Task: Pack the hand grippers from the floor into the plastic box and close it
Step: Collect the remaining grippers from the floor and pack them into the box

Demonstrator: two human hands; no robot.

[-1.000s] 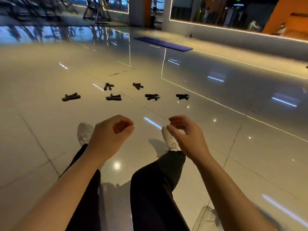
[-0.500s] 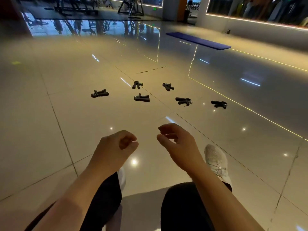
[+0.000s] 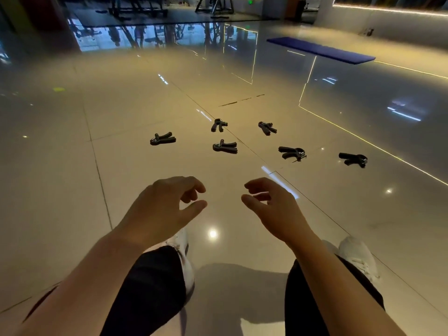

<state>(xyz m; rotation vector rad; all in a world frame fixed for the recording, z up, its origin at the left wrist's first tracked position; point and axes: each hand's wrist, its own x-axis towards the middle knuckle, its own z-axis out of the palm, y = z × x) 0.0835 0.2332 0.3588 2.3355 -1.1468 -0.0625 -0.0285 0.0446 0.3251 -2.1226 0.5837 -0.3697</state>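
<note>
Several black hand grippers lie scattered on the glossy tiled floor ahead of me: one at the left (image 3: pixel 163 138), one in the middle (image 3: pixel 225 146), two further back (image 3: pixel 219 124) (image 3: pixel 267 128), and two to the right (image 3: pixel 291 153) (image 3: pixel 353 159). My left hand (image 3: pixel 167 209) and my right hand (image 3: pixel 274 209) hover side by side above the floor, short of the grippers. Both have loosely curled fingers and hold nothing. The plastic box is out of view.
My legs in dark trousers and white shoes (image 3: pixel 356 255) stand at the bottom. A blue exercise mat (image 3: pixel 320 50) lies at the far right. Gym machines (image 3: pixel 138 8) stand along the back. A lit wall base (image 3: pixel 388 18) runs at the far right.
I have stepped closer to the grippers and the view has panned left. My left hand's fingers have loosened from a fist. The transparent box at the bottom right is no longer visible.
</note>
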